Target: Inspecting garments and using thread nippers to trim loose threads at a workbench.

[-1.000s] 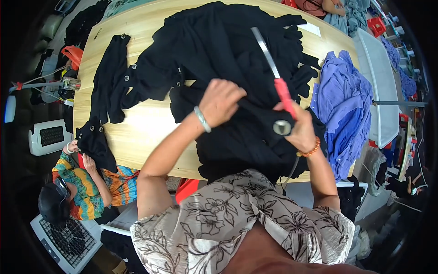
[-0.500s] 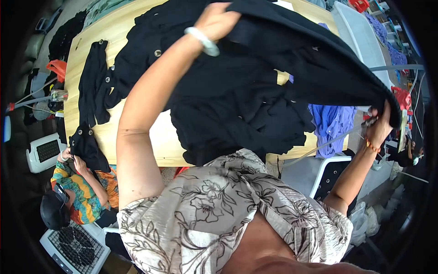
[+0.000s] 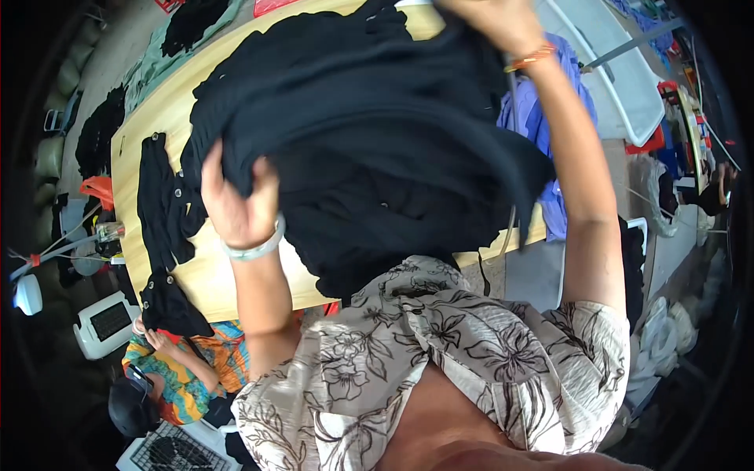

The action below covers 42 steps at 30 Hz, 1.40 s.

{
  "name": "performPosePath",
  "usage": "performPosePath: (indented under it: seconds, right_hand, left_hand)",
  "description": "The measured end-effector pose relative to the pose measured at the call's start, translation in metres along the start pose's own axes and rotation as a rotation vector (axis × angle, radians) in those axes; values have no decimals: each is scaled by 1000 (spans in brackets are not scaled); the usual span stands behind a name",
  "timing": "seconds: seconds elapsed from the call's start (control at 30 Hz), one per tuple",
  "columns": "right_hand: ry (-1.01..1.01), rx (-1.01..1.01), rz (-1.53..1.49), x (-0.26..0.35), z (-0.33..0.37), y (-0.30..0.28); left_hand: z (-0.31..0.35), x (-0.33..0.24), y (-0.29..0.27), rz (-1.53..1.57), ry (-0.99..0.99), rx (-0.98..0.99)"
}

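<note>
A black garment point(image 3: 353, 133) is billowing over the wooden table, its near edge lifted and curved. My left hand point(image 3: 239, 200), a pale bangle on its wrist, is beside the garment's left part with fingers and thumb spread apart. At the top of the view, my right hand point(image 3: 499, 23) wears a red-orange bracelet and is closed on the far right part of the same cloth. Some of its fingers are cut off by the picture's edge. More black garments point(image 3: 338, 263) lie bunched underneath, against the near table edge.
Black pieces with metal buttons point(image 3: 161, 204) lie along the left of the wooden table point(image 3: 129, 157). Purple garments point(image 3: 550, 118) hang at the right, near a pale plastic bin point(image 3: 628, 86). A co-worker point(image 3: 169, 377) sits at lower left, handling black cloth beside a fan point(image 3: 177, 451).
My right hand has swung from the right side up to the far edge, carrying the cloth. My left hand has come down and nearer, and its fingers have opened.
</note>
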State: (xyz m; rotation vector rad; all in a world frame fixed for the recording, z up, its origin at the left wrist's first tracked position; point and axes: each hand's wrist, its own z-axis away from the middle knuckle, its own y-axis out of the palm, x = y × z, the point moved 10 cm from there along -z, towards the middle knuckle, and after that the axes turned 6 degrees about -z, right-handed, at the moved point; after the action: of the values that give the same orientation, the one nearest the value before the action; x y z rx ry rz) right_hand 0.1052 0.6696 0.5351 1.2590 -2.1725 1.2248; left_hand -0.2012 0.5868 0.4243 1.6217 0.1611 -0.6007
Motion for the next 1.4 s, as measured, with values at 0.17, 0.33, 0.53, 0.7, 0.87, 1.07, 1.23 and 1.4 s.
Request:
performPosePath:
  seconds: [0.17, 0.33, 0.53, 0.7, 0.87, 1.07, 1.23, 1.4]
  right_hand:
    - [166, 561, 299, -47, 109, 146]
    - [318, 682, 284, -86, 205, 153]
    - [256, 501, 375, -33, 230, 123]
    - [224, 593, 320, -41, 236, 168]
    - [380, 311, 251, -67, 214, 108]
    - [587, 47, 117, -118, 219, 14]
    - [472, 140, 253, -94, 209, 42]
    - [325, 466, 360, -76, 247, 119]
  left_hand:
    - [127, 8, -256, -330, -111, -849]
    - [163, 24, -288, -666, -37, -1008]
    - [107, 17, -194, -2274, 118, -348]
    - [87, 6, -216, -2543, 162, -245]
    - [68, -24, -172, -2398, 367, -23]
    - [68, -46, -225, -1577, -180, -152]
    - [54, -37, -229, -1510, -203, -187]
    - [48, -32, -233, -1460, -244, -184]
